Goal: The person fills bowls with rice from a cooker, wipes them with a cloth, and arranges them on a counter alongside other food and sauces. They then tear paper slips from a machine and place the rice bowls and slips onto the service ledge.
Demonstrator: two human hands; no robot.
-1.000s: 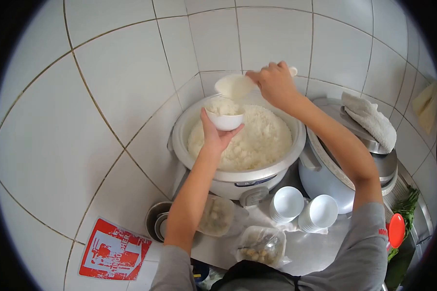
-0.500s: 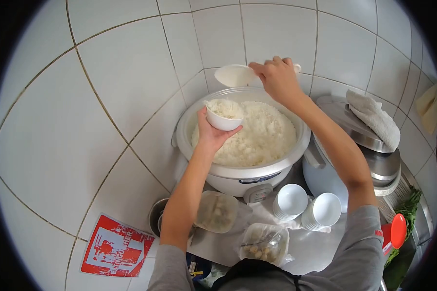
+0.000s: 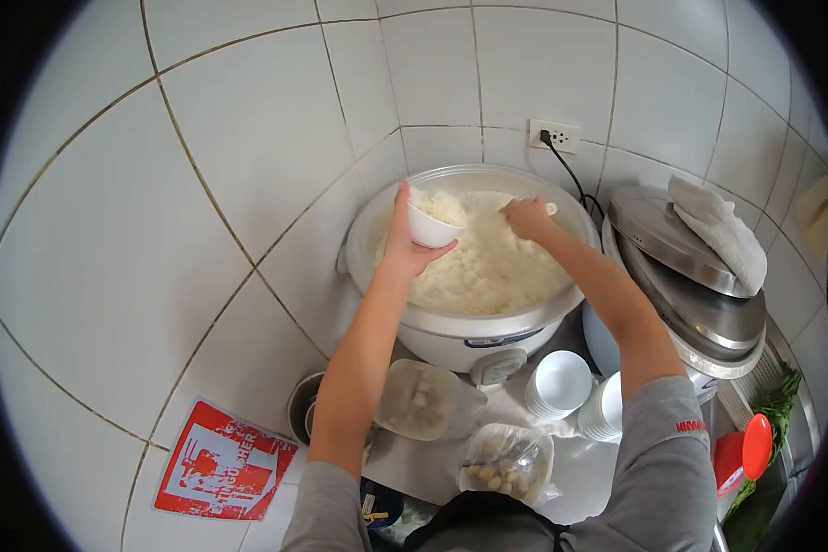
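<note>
Head view: white-tiled corner, cluttered counter [image 3: 584, 474]. Left hand [image 3: 401, 244] grips rice bowl [image 3: 432, 221]; right hand [image 3: 528, 219], clasping paddle [image 3: 545, 209], has lowered into cooker [image 3: 469, 322].

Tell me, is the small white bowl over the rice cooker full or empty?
Full: rice mounds above the rim of the small white bowl in the left hand.

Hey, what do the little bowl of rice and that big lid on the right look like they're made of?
The small bowl in the left hand looks like glazed ceramic or melamine: plain white, smooth and opaque; the picture can't settle which. The big lid looks like stainless steel or polished aluminium: silvery grey with a soft sheen and reflections along its rim. The towel on it looks like woven cotton.
</note>
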